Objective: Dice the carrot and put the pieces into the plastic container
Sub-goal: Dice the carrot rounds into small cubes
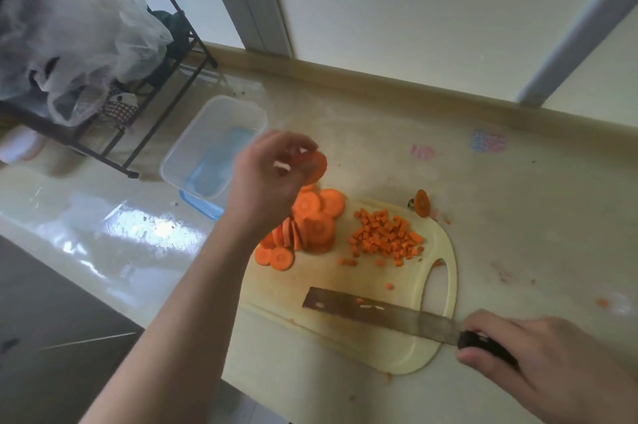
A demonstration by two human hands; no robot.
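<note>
Left hand (272, 174) pinches round carrot slice (316, 166); right hand (538, 351) grips flat steel knife (376, 311).

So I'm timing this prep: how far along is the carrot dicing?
Partly done. A pile of diced carrot sits on the cutting board. The left hand lifts slices from the uncut carrot slices; the right hand holds the knife. The plastic container holds no carrot.

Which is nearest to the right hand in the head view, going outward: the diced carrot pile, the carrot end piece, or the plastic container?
From the right hand, which grips the knife:
1. Diced carrot pile, on the cutting board's right half.
2. Carrot end piece, at the board's far edge.
3. Plastic container, on the counter beyond the board, far left.
</note>
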